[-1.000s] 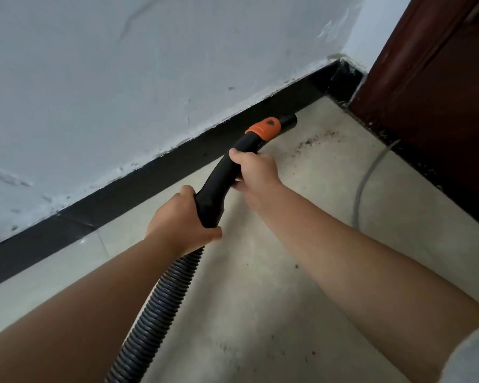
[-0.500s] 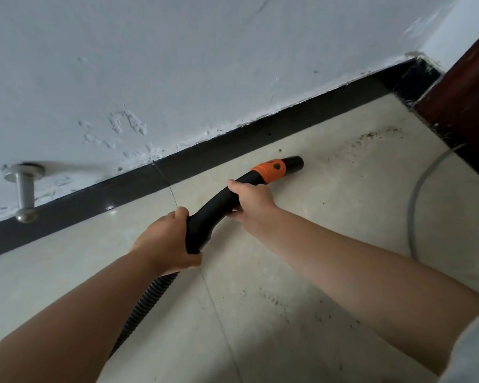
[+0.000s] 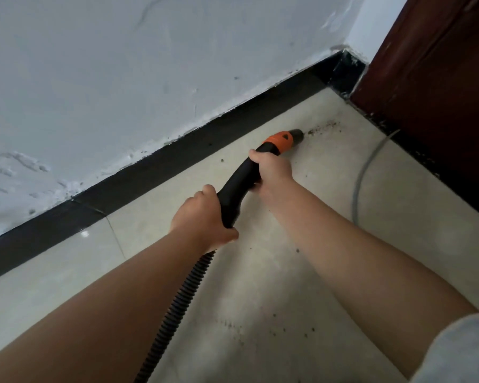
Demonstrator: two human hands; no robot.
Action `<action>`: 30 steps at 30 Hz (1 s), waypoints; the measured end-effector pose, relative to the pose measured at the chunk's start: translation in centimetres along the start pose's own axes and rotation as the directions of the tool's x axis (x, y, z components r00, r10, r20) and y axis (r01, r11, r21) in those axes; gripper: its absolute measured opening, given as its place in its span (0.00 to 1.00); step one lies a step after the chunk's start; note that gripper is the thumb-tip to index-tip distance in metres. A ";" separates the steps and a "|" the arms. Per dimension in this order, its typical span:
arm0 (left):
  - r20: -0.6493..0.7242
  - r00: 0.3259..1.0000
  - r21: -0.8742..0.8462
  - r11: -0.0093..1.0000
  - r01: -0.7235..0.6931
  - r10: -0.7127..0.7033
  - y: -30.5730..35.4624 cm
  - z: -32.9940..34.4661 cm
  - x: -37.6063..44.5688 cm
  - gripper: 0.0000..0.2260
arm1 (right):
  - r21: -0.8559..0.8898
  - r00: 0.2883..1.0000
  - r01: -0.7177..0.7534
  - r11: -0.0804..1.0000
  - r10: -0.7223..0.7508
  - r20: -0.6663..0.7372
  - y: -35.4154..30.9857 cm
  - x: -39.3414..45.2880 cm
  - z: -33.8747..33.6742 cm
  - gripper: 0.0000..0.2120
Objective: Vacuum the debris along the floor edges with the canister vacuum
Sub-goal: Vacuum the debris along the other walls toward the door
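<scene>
Both hands grip the nozzle handle (image 3: pixel 239 186), left hand (image 3: pixel 202 217) rearward, right hand (image 3: pixel 273 171) forward; risk: open tip (image 3: pixel 296 134) scatters debris (image 3: pixel 324 127) or snags grey cable (image 3: pixel 362 175).

Open floor (image 3: pixel 302 272) ahead — baseboard (image 3: pixel 177 164) left, door (image 3: pixel 440 106) right.
</scene>
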State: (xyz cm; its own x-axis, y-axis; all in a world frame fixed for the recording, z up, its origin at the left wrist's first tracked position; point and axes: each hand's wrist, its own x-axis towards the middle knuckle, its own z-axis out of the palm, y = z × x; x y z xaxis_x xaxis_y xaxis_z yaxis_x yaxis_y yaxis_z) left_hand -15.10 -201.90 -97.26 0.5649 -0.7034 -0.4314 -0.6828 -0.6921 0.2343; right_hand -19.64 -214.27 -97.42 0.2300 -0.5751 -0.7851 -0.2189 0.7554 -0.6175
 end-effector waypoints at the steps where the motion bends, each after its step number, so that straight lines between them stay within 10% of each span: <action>1: -0.005 1.000 -0.001 1.000 -0.003 0.003 1.0 -0.1 0.7 0.23 | 0.011 1.000 0.006 1.000 -0.006 -0.008 -0.8 0.4 -0.6 0.24; 30: -0.034 0.998 -0.051 0.997 -0.049 0.047 7.3 -0.2 5.4 0.22 | 0.256 0.997 0.077 0.964 -0.067 -0.050 -5.5 4.4 -4.7 0.22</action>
State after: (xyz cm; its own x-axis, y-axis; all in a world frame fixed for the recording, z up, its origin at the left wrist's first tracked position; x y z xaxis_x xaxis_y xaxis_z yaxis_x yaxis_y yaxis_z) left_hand -16.90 -210.79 -97.77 0.5473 -0.7404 -0.3903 -0.6850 -0.6642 0.2995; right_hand -21.83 -222.49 -97.71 0.1967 -0.6390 -0.7436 0.0496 0.7639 -0.6434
